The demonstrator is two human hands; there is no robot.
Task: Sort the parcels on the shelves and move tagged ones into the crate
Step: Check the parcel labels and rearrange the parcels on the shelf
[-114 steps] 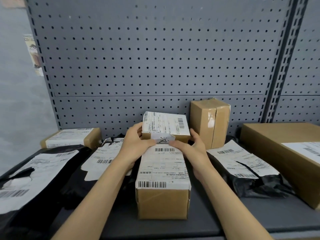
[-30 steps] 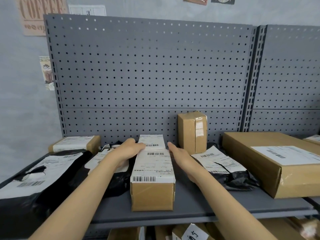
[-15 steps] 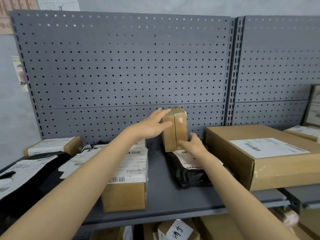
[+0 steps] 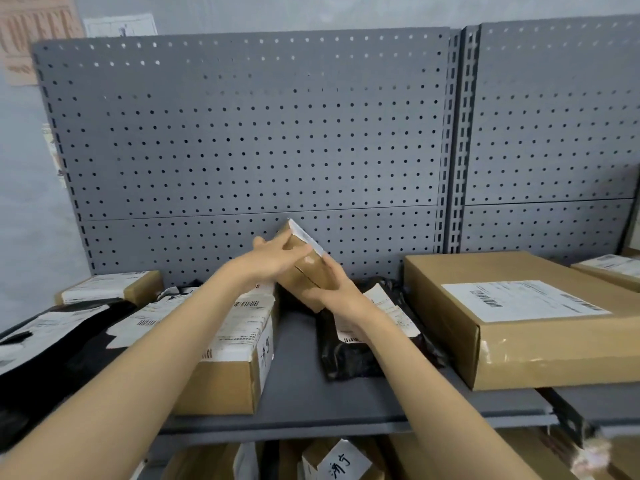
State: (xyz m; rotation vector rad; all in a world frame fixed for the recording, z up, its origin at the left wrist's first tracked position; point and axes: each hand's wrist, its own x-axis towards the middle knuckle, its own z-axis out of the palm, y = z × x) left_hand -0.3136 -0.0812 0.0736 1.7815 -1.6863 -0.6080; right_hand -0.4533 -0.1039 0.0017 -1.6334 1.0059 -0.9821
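Small brown parcel (image 4: pixel 304 271) is up off the shelf (image 4: pixel 304 389), tilted between both hands near the pegboard back panel (image 4: pixel 242 150)! The left hand (image 4: pixel 273 259) lies across its near-left face, fingers stretched over the cardboard, while the right hand (image 4: pixel 332 289) cups the lower right corner with fingers wrapped under. The tilt turns the white label (image 4: pixel 308 239) on its far edge upward, likely so the person can check it for a tag. Just left sits the long labelled box (image 4: pixel 228 358), end toward us, handwriting on its side. Under the right wrist, a black mailer bag (image 4: pixel 363 344) lies flat. Far right, the big flat carton (image 4: pixel 526 320) fills its end of the shelf. No crate in sight, so the drop-off is somewhere out of frame.
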